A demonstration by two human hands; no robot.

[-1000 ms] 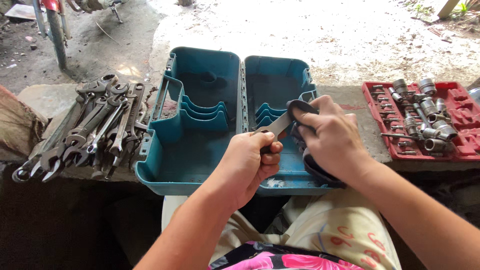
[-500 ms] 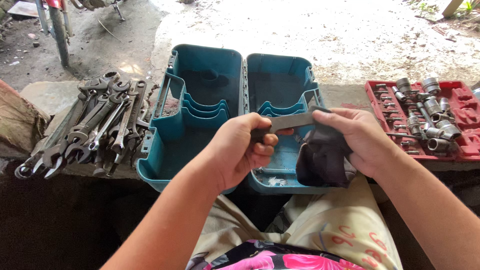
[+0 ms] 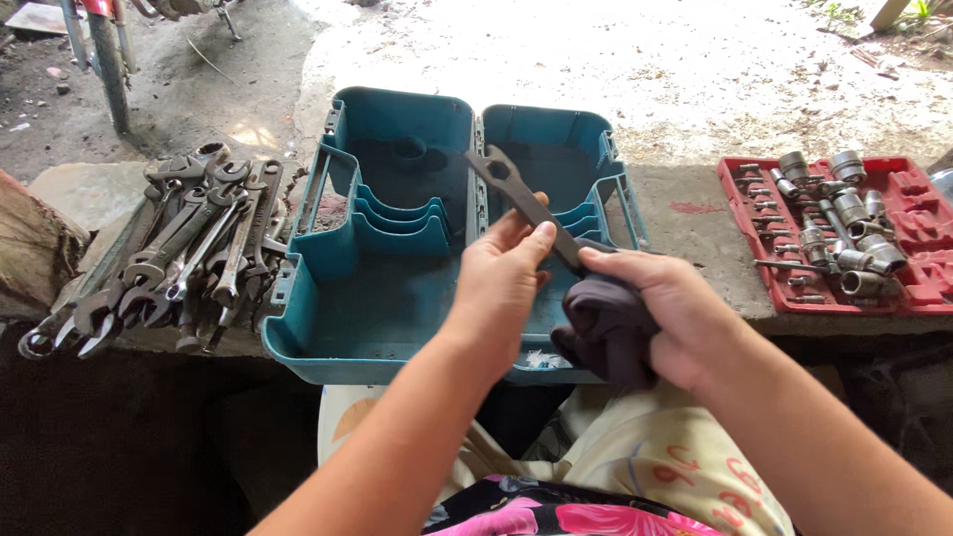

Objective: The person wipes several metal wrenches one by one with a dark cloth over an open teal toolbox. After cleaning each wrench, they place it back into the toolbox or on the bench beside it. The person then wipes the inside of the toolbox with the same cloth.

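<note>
Hands rub flat steel wrench with dark cloth.

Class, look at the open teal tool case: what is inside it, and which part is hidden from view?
The teal tool case shows only bare moulded dividers. The left hand, right hand, flat wrench and dark cloth cover its front right part.

We see a dull, dark metal flat wrench, a soft dark cloth, a matt teal plastic case, greasy grey steel spanners on the left, shiny sockets in a red plastic tray, and a rough concrete ledge.
</note>
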